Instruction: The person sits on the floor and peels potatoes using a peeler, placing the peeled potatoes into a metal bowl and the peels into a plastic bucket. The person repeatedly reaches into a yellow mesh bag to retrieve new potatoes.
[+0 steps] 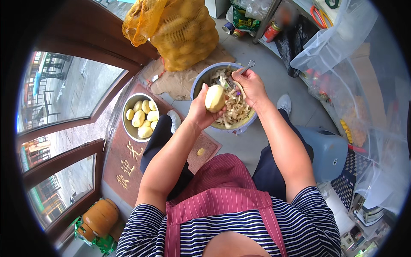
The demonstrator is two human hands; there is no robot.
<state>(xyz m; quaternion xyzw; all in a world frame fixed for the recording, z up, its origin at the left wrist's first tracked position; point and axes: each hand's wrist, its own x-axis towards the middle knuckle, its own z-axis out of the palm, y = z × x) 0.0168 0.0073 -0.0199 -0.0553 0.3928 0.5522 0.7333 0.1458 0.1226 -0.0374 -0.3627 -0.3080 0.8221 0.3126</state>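
A peeled, pale yellow potato [215, 99] rests in my left hand [200, 110], thumb along its side. My right hand [252, 86] grips a metal peeler [248, 66], whose handle end sticks out above the fingers; its blade is hidden by the hand. A curled strip of peel [240, 90] hangs beside the right fingers. Both hands are above a round plastic basin [199, 75] with a bluish rim, which contains a heap of potato peelings [236, 112]. Left of it, a steel bowl [126, 123] holds several peeled potatoes [138, 118].
A yellow mesh sack [186, 35] full of potatoes stands on flattened cardboard [175, 84] beyond the basin. The steel bowl sits on a red doormat [128, 189] bearing writing. Glass doors [77, 90] line the left. At right are a blue plastic stool [324, 154] and a plastic-draped shelf [337, 48].
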